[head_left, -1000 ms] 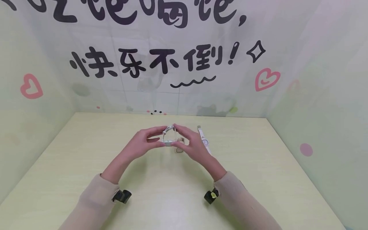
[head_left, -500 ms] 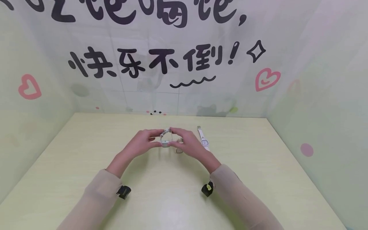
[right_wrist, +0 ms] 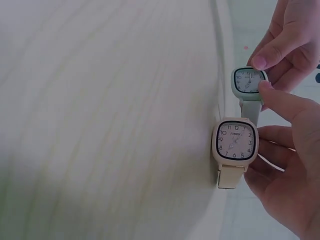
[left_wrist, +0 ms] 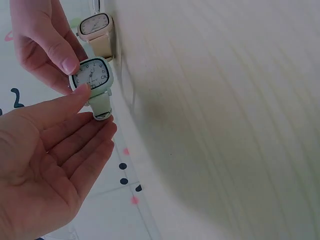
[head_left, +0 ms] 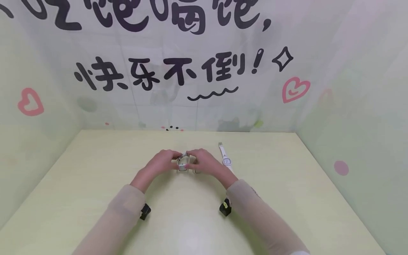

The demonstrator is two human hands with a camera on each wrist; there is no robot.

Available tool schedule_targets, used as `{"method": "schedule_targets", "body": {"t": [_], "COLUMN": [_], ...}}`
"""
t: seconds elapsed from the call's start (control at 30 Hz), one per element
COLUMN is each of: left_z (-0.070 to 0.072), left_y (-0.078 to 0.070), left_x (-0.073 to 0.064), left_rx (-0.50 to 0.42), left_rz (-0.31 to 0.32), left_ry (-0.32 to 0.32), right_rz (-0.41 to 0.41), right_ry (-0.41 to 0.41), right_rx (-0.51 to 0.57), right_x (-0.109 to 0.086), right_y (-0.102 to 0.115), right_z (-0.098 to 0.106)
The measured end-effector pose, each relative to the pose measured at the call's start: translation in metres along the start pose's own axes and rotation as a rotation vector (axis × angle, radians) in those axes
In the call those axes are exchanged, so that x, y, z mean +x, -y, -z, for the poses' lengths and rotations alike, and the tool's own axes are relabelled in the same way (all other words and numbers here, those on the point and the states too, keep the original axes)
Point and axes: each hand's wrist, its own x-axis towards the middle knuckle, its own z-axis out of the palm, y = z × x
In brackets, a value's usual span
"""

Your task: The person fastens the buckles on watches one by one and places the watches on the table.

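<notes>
A pale green wristwatch [head_left: 182,167] with its strap looped is held between both hands, close over the table. My left hand [head_left: 161,162] pinches one side of it, thumb on the watch case and fingers at the strap. From the other side my right hand [head_left: 205,163] grips it, thumb at the edge of the dial [right_wrist: 248,81]. Right beside it stands a beige wristwatch [right_wrist: 235,142], its strap also looped; in the head view the right hand mostly hides it.
A white wristwatch [head_left: 226,162] lies flat with its strap stretched out, right of the right hand. The pale wooden table [head_left: 188,219] ends at a printed back wall [head_left: 153,113]. Side walls stand at left and right.
Both hands have come down toward the table with the green wristwatch and shifted slightly left, bringing it beside the beige one. The white wristwatch has stayed in place.
</notes>
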Motion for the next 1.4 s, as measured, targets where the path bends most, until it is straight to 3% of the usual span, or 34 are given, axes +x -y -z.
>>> {"method": "schedule_targets", "body": {"t": [0.1,0.2,0.4,0.57,0.73,1.03,1.4], "left_z": [-0.005,-0.005,-0.002,-0.003,-0.006,0.006,0.014], "left_y": [-0.001,-0.003,-0.008,-0.015,-0.019,-0.016,-0.024], "left_x": [0.0,0.0,0.004,0.008,0.01,0.017,0.035], "left_rx": [0.036,0.061,0.091,0.14,0.179,0.184,0.27], "left_rz": [0.049,0.057,0.039,0.062,0.072,0.066,0.091], "left_ry": [0.036,0.046,0.061,0.073,0.088,0.061,0.132], "right_rz": [0.041,0.076,-0.004,-0.033,-0.009,-0.034,-0.071], "right_ry": [0.012,-0.007,-0.003,0.022,0.023,0.038,0.07], "right_rx": [-0.07,-0.135,-0.213,-0.218,-0.226,-0.233,-0.214], "right_x": [0.0,0.002,0.003,0.001,0.0,0.017,0.022], "right_y": [0.0,0.0,0.004,0.004,0.003,0.007,0.002], "right_z": [-0.008,-0.012,-0.013,-0.012,-0.013,-0.005,-0.001]}}
